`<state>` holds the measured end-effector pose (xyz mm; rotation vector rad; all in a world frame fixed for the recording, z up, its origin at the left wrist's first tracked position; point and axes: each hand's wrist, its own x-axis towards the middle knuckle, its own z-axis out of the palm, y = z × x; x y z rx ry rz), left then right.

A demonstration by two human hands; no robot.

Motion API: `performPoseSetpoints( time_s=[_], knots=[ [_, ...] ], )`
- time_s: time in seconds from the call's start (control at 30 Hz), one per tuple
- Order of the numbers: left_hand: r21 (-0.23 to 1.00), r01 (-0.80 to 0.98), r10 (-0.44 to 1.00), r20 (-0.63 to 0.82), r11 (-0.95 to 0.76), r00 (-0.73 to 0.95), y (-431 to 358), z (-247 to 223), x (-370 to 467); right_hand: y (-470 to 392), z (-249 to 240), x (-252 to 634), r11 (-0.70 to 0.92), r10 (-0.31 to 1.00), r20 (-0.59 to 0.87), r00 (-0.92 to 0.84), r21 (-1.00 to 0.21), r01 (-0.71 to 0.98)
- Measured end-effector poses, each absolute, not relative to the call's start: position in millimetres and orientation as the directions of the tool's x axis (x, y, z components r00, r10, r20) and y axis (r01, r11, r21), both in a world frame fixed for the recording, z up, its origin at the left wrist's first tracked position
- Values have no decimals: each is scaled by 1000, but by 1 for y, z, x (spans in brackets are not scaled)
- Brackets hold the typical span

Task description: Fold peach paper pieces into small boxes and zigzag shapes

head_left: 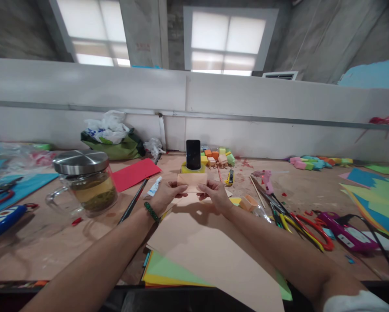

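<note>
Between my two hands a small peach paper strip is held up, with crease lines showing on it. My left hand, with a green beaded bracelet at the wrist, pinches its left end. The right end is pinched by my right hand. Below them lies a large peach paper sheet on a stack of coloured paper. Just behind the strip a black phone stands upright in a yellow holder. A small folded peach paper piece rests by my right forearm.
Left stand a lidded glass mug and red paper. Folded paper blocks sit behind the phone. A pink glue gun, scissors, a purple corded tool and coloured sheets lie right.
</note>
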<state>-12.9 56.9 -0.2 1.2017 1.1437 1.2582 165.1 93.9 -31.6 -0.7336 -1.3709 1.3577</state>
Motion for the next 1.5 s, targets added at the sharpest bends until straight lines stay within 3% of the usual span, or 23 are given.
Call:
performPoseSetpoints(
  time_s=[0.3, 0.53, 0.87, 1.13, 1.5],
  knots=[
    [991, -131, 999, -18, 24, 44, 57, -1, -15, 89, -29, 164, 45, 933, 154, -326, -947, -318],
    [971, -168, 982, -155, 171, 104, 59, 2, -16, 93, -29, 165, -66, 926, 69, -372, -939, -339],
    [941, -165, 949, -269, 295, 162, 60, 10, -22, 98, -40, 165, 14, 915, 121, -386, -963, -268],
    [977, -71, 974, -193, 202, 118, 56, 10, -19, 100, -43, 164, 116, 893, 191, -408, -972, -202],
    [1000, 24, 998, 8, -9, 62, 49, 11, -11, 98, -41, 165, 102, 890, 181, -417, -973, -205]
  ],
)
